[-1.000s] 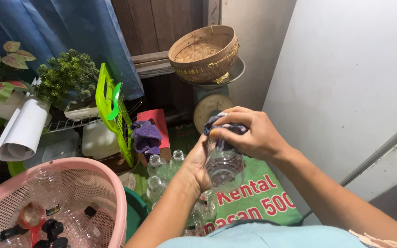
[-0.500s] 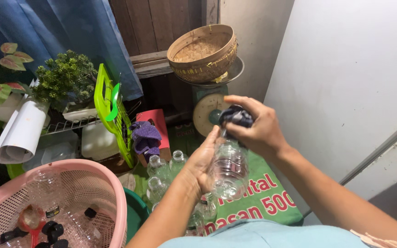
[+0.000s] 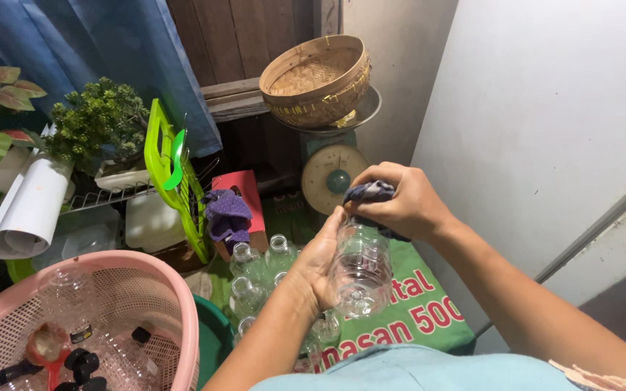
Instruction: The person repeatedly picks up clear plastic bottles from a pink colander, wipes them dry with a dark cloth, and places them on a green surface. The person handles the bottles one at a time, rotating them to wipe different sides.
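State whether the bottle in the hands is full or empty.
Empty: the clear plastic bottle shows no liquid; the left hand is visible through it.

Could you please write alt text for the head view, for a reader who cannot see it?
The left hand grips a clear plastic bottle while the right hand presses a dark cloth over its top. Below stand more empty bottles; a pink basket sits at left, a woven basket on a scale behind.

Clear ribbed plastic bottle (image 3: 361,269) held tilted, base toward camera; dark blue cloth (image 3: 369,192) bunched at its neck.
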